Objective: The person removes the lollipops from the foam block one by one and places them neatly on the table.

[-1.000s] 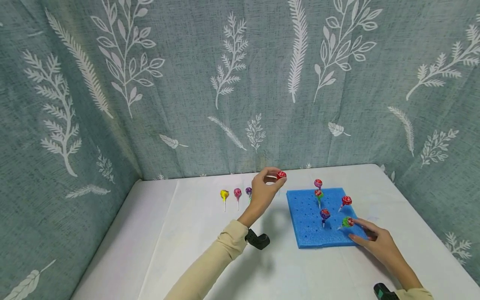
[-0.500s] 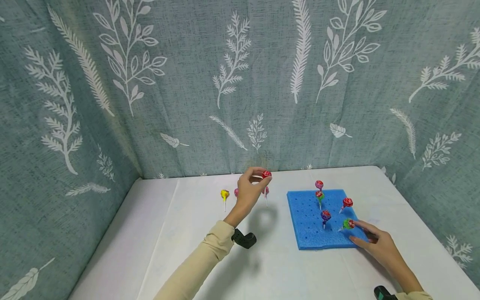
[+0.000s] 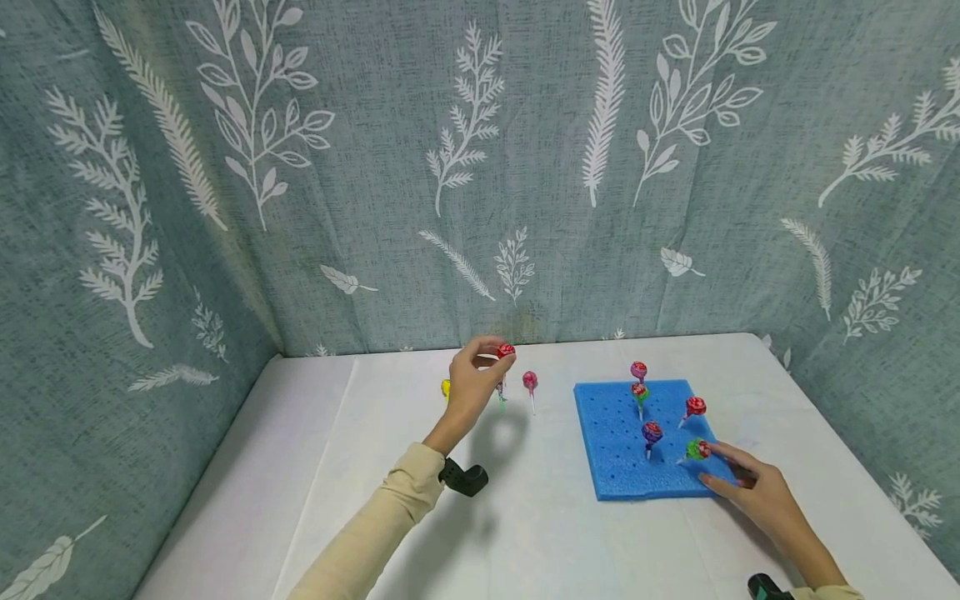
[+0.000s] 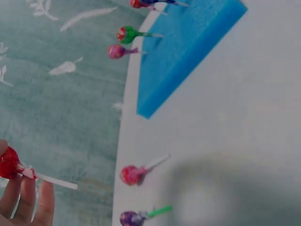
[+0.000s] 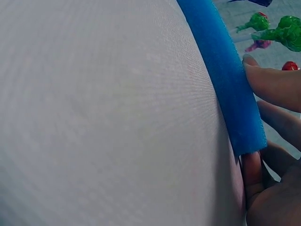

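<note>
My left hand (image 3: pixel 471 385) pinches a red lollipop (image 3: pixel 506 351) by its candy head, raised above the far part of the table; its white stick (image 4: pixel 59 181) points away from the fingers in the left wrist view. Beneath this hand lie a purple lollipop (image 4: pixel 133 218) with a green stick and a pink one (image 4: pixel 133 174). A yellow lollipop (image 3: pixel 446 388) is partly covered by the hand. My right hand (image 3: pixel 761 492) holds the right edge of a blue foam board (image 3: pixel 615 454), thumb on top, fingers at its side, close by a green-and-red lollipop (image 3: pixel 697 450).
Several lollipops stand in the holed board, among them a purple one (image 3: pixel 652 432), a red one (image 3: pixel 695 406) and a pink one (image 3: pixel 638 369). The white table (image 3: pixel 555 533) meets a patterned curtain (image 3: pixel 375 167) at the back and sides.
My left hand has moved left with the red lollipop, from beside the foam board to over the lying lollipops, uncovering the pink one. The right hand stays at the board.
</note>
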